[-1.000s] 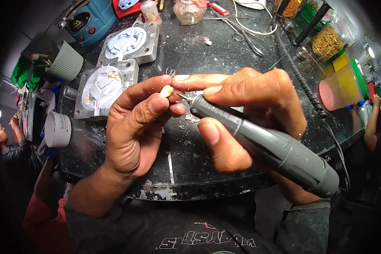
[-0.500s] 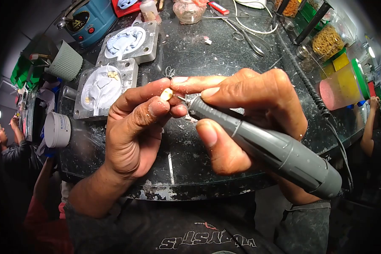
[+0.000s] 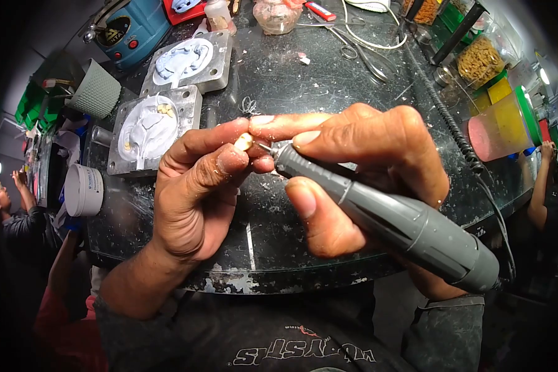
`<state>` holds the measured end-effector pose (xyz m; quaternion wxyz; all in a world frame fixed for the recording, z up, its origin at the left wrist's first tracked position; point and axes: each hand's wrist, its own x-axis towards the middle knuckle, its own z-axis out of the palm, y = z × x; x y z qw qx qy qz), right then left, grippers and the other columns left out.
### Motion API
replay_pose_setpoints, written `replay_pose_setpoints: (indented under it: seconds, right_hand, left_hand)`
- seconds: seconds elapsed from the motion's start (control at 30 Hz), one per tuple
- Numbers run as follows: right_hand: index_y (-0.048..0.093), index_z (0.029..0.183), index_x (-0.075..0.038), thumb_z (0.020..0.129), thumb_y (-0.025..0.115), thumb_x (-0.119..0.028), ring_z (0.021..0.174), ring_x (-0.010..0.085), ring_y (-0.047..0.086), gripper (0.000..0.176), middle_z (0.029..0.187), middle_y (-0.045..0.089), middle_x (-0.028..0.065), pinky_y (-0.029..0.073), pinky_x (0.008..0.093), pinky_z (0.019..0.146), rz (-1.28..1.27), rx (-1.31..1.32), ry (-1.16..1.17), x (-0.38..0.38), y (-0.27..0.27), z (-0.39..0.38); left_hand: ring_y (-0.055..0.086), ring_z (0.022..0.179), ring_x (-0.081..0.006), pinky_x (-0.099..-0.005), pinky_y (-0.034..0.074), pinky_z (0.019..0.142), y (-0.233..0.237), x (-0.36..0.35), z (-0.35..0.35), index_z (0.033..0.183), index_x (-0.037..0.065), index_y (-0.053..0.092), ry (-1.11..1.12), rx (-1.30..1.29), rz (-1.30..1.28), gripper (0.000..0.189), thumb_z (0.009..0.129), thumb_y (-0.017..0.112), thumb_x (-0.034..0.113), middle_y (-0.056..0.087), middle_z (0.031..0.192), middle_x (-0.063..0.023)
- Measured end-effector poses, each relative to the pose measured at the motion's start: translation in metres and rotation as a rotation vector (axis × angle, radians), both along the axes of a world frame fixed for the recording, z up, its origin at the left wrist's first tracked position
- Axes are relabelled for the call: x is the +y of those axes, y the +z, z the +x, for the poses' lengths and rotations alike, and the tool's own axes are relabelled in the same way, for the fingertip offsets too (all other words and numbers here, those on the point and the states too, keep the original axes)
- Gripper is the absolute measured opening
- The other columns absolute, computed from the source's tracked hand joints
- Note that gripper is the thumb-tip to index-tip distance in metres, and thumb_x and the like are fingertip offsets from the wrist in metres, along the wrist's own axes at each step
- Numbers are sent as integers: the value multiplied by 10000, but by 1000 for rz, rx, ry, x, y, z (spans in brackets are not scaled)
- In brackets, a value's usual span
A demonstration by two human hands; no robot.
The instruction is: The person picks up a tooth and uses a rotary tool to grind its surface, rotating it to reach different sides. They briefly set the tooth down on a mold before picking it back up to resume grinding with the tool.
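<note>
A small ivory artificial tooth (image 3: 244,142) sits at the very ends of the left hand's (image 3: 195,192) fingers, pinched between the tip of the index finger above it and the thumb tip below it, on the side facing the right hand (image 3: 387,142). The left hand is thus closed on the tooth at thumb and forefinger, with its palm partly turned up and its other fingers curled behind. The right hand is clamped around a dark grey rotary handpiece (image 3: 390,217), the thumb under the nose and a fingertip on top, while its extended index finger meets the left index fingertip just above the tooth. The handpiece's thin metal bur (image 3: 263,147) points at the tooth's right side, very near it; whether they touch cannot be told. Pale specks cling to the fingers. Both hands are raised over the scuffed black workbench (image 3: 279,80), and a little tangle of wire (image 3: 248,105) shows just beyond the joined fingertips. Beyond the left hand lies a metal flask half (image 3: 192,108) filled with white plaster, bearing a cluster of ivory teeth (image 3: 165,110) near its upper right edge.
</note>
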<state>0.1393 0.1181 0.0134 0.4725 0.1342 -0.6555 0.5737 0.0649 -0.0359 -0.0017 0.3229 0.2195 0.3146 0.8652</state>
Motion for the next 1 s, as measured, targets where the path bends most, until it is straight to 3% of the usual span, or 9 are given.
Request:
replay_pose_setpoints:
  seconds: [0.33, 0.4, 0.67, 0.83, 1.0]
  right_hand:
    - [639, 834, 16, 662, 784, -12, 758, 230, 729, 227, 755, 686, 131, 589, 278, 680, -43, -48, 58, 0, 0, 4]
    - [641, 834, 17, 658, 784, -11, 759, 226, 729, 229, 757, 688, 132, 589, 275, 685, -60, -60, 48, -3, 1, 5]
    - [650, 852, 18, 656, 781, -2, 776, 206, 726, 236, 783, 702, 141, 585, 271, 711, 37, -30, 2, 0, 0, 2]
    - [640, 870, 34, 664, 753, 10, 781, 215, 724, 237, 809, 701, 152, 582, 271, 704, -32, -14, 115, 2, -3, 0]
    - [615, 873, 52, 676, 732, 22, 793, 228, 725, 231, 799, 692, 165, 585, 285, 707, -20, 0, 75, 3, 0, 1]
  left_hand:
    - [667, 912, -244, -364, 537, 864, 0, -1, -1, 1124, -8, 655, 5, 12, 0, 245, 882, 610, -9, 677, 1078, -189]
    - [624, 1066, -203, -344, 466, 986, -2, -5, -6, 1155, 55, 647, -94, 125, -37, 258, 897, 635, 51, 655, 1148, -121]
    - [625, 1063, -204, -347, 471, 978, -5, -6, -8, 1159, 51, 639, -116, 111, -16, 266, 893, 638, 51, 657, 1142, -122]
    - [624, 1063, -203, -345, 471, 975, -6, -5, -9, 1155, 49, 640, -120, 108, -13, 261, 894, 637, 55, 655, 1146, -123]
    - [639, 1036, -191, -332, 480, 962, -2, -4, -8, 1152, 37, 640, -168, -15, -7, 256, 897, 635, 56, 677, 1100, -110]
